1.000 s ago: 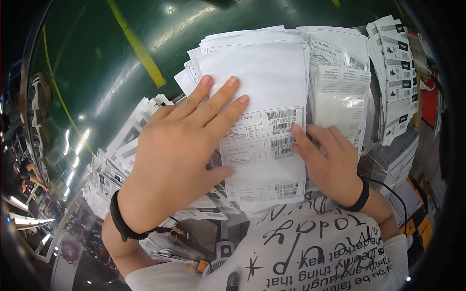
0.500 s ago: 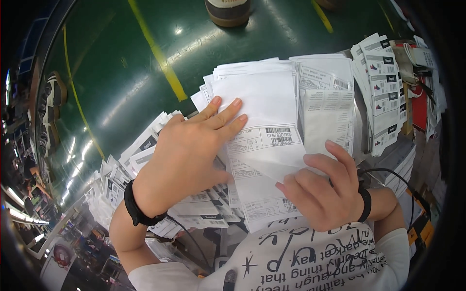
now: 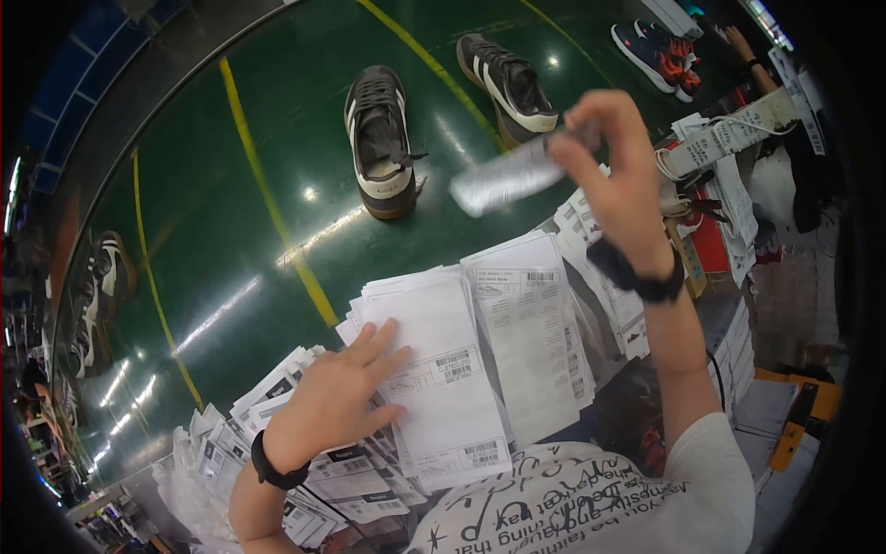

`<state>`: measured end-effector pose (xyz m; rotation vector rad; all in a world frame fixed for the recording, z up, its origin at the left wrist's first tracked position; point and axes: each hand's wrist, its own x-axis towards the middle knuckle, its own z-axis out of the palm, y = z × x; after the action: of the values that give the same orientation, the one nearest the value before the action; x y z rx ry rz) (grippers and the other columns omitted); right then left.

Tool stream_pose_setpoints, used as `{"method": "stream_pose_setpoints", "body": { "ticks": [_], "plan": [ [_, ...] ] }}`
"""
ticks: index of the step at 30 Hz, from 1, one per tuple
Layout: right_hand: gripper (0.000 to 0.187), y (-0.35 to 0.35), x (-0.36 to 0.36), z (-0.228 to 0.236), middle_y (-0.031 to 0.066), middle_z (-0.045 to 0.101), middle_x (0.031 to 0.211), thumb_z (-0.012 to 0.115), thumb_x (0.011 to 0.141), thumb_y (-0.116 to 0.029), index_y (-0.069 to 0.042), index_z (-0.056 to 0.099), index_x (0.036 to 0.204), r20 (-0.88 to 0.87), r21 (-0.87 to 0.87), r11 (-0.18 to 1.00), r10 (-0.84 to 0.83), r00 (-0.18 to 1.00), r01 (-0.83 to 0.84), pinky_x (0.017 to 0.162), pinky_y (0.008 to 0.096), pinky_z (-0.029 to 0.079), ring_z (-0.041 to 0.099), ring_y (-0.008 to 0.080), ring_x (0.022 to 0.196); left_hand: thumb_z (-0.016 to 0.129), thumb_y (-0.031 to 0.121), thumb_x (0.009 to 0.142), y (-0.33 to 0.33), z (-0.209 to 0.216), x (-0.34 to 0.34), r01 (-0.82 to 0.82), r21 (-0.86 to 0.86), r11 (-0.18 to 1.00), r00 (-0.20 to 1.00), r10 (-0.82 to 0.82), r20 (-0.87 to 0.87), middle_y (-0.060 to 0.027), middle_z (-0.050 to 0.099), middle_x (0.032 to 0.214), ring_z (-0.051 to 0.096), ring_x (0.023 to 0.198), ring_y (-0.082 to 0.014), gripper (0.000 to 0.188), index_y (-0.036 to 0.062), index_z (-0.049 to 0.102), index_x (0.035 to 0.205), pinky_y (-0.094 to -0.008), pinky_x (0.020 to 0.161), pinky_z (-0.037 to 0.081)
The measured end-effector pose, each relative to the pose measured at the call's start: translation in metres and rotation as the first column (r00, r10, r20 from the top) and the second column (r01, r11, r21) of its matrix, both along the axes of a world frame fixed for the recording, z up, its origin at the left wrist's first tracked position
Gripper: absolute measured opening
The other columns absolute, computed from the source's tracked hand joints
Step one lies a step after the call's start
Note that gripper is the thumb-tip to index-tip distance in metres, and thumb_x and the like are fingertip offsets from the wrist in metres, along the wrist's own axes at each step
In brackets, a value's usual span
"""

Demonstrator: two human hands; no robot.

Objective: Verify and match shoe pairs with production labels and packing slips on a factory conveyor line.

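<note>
My left hand (image 3: 341, 392) lies with fingers spread on a stack of white label sheets (image 3: 429, 319) printed with barcodes and small shoe drawings. My right hand (image 3: 618, 175) is raised over the green surface, thumb and fingers pinching a paper label (image 3: 508, 183) that is smeared by motion. Beyond the stack stands a black shoe (image 3: 377, 138) with white stripes, its heel toward me. A second black shoe (image 3: 506, 83) is just left of the pinched label. A second stack of label sheets (image 3: 531, 369) lies right of the first.
Yellow lines (image 3: 268, 194) cross the green surface (image 3: 212, 268). More black shoes (image 3: 97, 305) are at far left, a navy and orange pair (image 3: 655, 57) at far right. Packed label bundles (image 3: 355, 480) line the near left. A white power strip (image 3: 729, 134) and another person's hand (image 3: 738, 42) are at right.
My right hand has left the sheet it was lifting and moved up and right, now with a label in it. My view has shifted, bringing the shoes into sight. My left hand stays on the stack.
</note>
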<state>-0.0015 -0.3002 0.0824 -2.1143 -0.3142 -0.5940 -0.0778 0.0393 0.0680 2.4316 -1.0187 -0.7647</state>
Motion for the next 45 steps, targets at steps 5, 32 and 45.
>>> {"method": "stream_pose_setpoints", "body": {
  "ticks": [5,32,45],
  "plan": [
    [0.05,-0.089,0.168,-0.086,0.0086,0.063,0.101,0.08,0.082,-0.029,-0.005,0.053,0.117,-0.166,0.267,0.964,0.051,0.985,-0.004,0.083,0.0301,0.048,0.059,0.0177,0.092,0.079,0.026,0.077,-0.006,0.012,0.034,-0.205,-0.167,0.964,0.97,0.223,0.098,-0.0321,0.035,0.149,0.061,0.111,-0.0452,0.075,0.0099,0.047,0.143,-0.0415,0.091,0.052],
    [0.048,-0.072,-0.89,-0.214,0.0274,0.067,0.111,0.071,0.078,-0.035,0.002,0.068,0.108,-0.564,-0.617,-0.42,-0.353,-0.746,0.665,0.09,0.0435,0.051,0.066,0.0365,0.105,0.061,0.037,0.092,-0.166,0.037,0.214,-0.301,-0.222,0.928,0.953,0.288,-0.091,-0.0111,0.038,0.151,0.057,0.113,-0.0302,0.063,0.0201,0.038,0.149,-0.0396,0.091,0.043],
    [0.059,-0.301,-1.019,-0.222,0.0196,0.064,0.115,0.074,0.071,-0.036,-0.006,0.061,0.12,0.078,-0.602,-0.527,-0.787,-0.612,0.6,0.093,0.0483,0.048,0.059,0.0393,0.11,0.063,0.026,0.092,-0.181,0.084,0.176,-0.447,0.006,0.895,0.894,0.446,0.026,-0.0015,0.056,0.101,0.05,0.06,-0.0128,0.063,0.0191,0.037,0.148,-0.0264,0.047,0.041]
  ]
}}
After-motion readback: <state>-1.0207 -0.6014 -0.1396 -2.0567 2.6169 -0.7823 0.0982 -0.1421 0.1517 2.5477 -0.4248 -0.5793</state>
